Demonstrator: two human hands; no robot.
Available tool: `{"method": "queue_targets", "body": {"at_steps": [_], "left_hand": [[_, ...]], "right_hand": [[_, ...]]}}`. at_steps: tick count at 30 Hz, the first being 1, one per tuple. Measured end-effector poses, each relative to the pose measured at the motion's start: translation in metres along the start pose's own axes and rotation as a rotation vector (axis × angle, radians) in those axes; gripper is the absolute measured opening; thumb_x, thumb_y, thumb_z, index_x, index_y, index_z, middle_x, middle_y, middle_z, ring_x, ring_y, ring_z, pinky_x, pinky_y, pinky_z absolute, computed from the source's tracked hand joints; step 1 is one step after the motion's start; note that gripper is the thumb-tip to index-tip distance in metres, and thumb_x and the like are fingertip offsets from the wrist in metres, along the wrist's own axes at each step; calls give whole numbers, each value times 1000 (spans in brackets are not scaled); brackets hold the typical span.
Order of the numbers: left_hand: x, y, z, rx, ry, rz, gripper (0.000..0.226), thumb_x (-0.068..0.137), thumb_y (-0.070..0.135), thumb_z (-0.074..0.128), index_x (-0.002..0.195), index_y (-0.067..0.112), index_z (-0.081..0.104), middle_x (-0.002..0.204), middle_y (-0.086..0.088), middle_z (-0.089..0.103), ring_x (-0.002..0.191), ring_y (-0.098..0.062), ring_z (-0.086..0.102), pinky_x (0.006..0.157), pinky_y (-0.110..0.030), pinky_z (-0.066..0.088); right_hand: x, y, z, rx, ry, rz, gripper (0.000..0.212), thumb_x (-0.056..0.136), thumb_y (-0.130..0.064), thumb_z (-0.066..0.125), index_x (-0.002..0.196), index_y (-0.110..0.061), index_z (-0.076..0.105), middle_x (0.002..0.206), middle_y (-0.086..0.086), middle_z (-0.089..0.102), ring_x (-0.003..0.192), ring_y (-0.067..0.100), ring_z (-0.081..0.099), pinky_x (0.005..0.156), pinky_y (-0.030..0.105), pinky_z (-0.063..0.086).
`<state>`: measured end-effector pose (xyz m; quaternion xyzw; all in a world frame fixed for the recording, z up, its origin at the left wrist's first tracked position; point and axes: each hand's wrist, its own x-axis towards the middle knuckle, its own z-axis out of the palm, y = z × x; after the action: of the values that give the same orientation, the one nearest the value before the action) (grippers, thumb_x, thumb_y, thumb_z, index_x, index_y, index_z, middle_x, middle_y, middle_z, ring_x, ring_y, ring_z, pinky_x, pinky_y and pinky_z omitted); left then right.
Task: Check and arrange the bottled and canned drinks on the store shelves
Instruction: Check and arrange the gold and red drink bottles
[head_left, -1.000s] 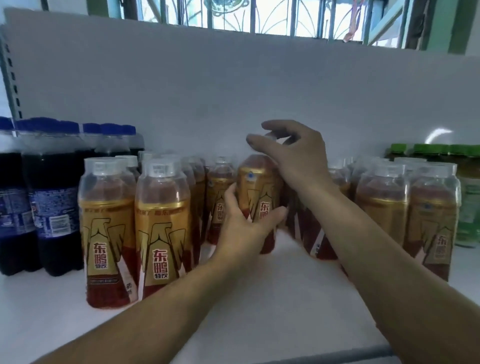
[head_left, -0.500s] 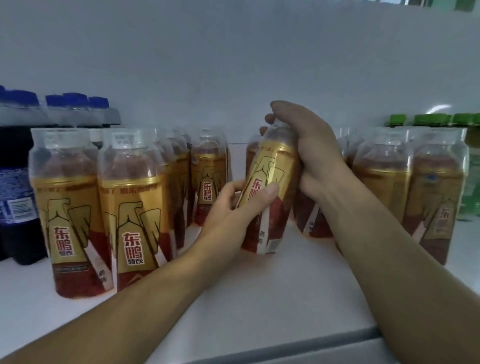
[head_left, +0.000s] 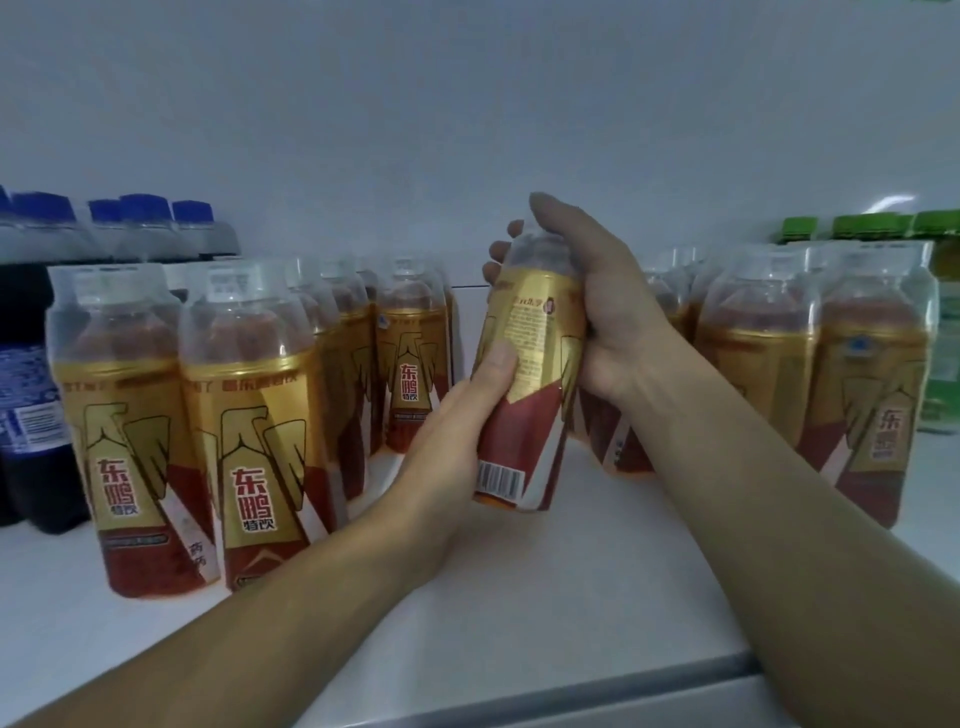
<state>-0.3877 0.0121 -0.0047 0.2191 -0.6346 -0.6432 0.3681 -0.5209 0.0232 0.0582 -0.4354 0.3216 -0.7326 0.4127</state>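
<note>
The left hand (head_left: 457, 415) curls round the lower body of the gold-and-red bottle (head_left: 524, 426), thumb pressing on the label. The right hand (head_left: 597, 312) wraps its shoulder and cap. The bottle has just been turned, so the barcode now faces the person and the check seems under way. It leans between the left row (head_left: 249, 415) and the right row (head_left: 872, 389) on the shelf (head_left: 571, 597).

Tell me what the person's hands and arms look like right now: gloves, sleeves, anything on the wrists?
Nothing is worn. The left hand and right hand are bare, with no gloves and no rings on the fingers in view. The left forearm and right forearm are uncovered to the frame edge: no sleeve, watch or wristband shows.
</note>
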Motion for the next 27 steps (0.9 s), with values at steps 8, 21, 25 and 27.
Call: {"method": "queue_targets", "body": {"at_steps": [8, 21, 25, 27], "left_hand": [[-7, -4, -7, -207, -148, -138, 71, 79, 72, 45, 112, 18, 75, 102, -11, 76, 86, -27, 74, 75, -40, 59], [-5, -1, -11, -344, -141, -192, 66, 93, 65, 41, 102, 12, 78, 102, -18, 74, 77, -33, 72, 63, -39, 59], [-1, -6, -10, -184, 27, -59, 52, 94, 63, 43, 104, 24, 77, 100, -2, 78, 92, -18, 74, 78, -37, 57], [2, -7, -10, -146, 77, -16, 48, 94, 62, 45, 111, 26, 73, 98, 2, 78, 90, -14, 75, 74, -33, 57]], "right_hand": [[-8, -1, 2, 230, -150, 94, 37, 83, -39, 64, 104, -9, 64, 89, 9, 72, 78, 19, 72, 80, 33, 59], [-9, 4, 2, 161, -98, 64, 37, 91, -41, 58, 97, -6, 67, 98, 12, 73, 90, 21, 71, 84, 36, 59], [-4, 4, 1, 84, -24, -12, 38, 93, -39, 59, 81, -8, 78, 86, 9, 72, 77, 17, 69, 72, 32, 57], [-2, 6, 2, 38, 7, -29, 36, 94, -38, 60, 86, -6, 74, 84, 10, 71, 74, 18, 68, 68, 31, 57]]}}
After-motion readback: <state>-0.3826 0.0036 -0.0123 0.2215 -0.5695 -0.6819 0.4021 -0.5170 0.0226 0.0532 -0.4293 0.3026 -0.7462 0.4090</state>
